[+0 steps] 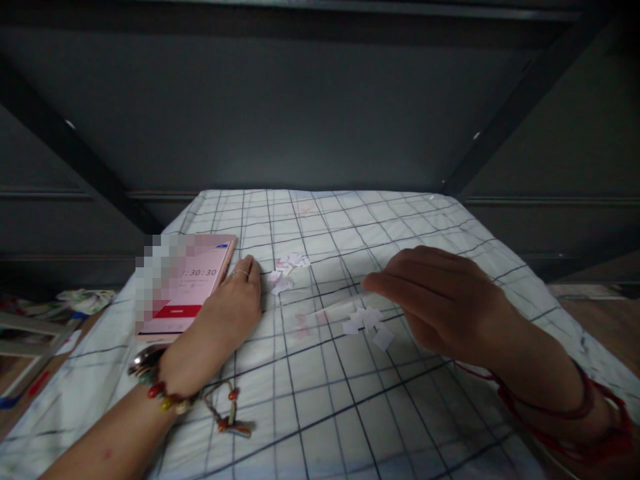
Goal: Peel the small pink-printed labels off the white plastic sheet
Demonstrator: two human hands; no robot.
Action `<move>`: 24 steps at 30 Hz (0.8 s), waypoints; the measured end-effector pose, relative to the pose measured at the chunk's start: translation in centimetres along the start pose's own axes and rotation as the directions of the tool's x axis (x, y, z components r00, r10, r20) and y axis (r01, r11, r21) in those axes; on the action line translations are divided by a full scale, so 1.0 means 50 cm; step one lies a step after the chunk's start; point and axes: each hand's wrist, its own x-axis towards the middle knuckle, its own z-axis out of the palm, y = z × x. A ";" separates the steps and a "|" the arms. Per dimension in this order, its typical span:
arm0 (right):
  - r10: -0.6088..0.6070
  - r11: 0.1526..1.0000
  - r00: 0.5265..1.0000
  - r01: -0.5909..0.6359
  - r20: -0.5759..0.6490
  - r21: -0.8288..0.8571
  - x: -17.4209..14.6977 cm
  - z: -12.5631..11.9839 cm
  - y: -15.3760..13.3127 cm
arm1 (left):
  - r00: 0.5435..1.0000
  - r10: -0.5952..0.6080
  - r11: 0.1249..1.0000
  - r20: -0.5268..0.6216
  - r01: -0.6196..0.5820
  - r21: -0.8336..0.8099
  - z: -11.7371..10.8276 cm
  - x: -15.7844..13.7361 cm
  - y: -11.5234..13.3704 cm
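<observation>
My left grip [237, 300], palm down, lies on a white cloth [320, 433] with a dark-blue grid, its fingers close together; the underside is hidden, so I cannot tell whether it is closed on anything. My right grip [445, 300] appears above the same cloth, back uppermost and fingers together, pointing left; whether it pinches something cannot be told. Small white paper pieces form two loose groups: one cluster [293, 260], with pinkish marks, just right of my left grip; another, plain cluster [367, 317], near and below the fingertips of my right grip. Immediately left of my left grip lies a pink-edged smartphone [195, 287], its pale screen showing numerals and a red bar. A multicoloured beaded bracelet [163, 393] circles the wrist behind my left grip; red cords [545, 420] encircle the other. Beyond both grips stands a dark grey panel [320, 113].
</observation>
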 end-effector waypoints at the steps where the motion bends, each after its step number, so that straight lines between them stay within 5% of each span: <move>1: 0.014 1.000 1.000 -0.014 -0.002 0.009 0.000 -0.004 0.000 | 1.000 -0.012 1.000 0.001 0.012 -0.001 0.000 0.001 0.003; 10: -0.055 0.995 0.998 0.054 0.008 0.079 -0.022 -0.006 0.037 | 0.999 -0.007 0.999 0.043 0.005 0.045 -0.012 -0.002 -0.004; 18: -0.036 0.997 0.972 0.020 -0.232 -0.071 -0.013 0.067 0.029 | 0.998 -0.039 0.996 0.054 0.035 0.084 -0.019 0.001 0.004; 24: -0.055 0.997 0.956 0.037 -0.287 -0.070 0.006 0.106 0.012 | 0.999 -0.027 0.989 0.041 0.020 0.150 -0.008 -0.001 -0.004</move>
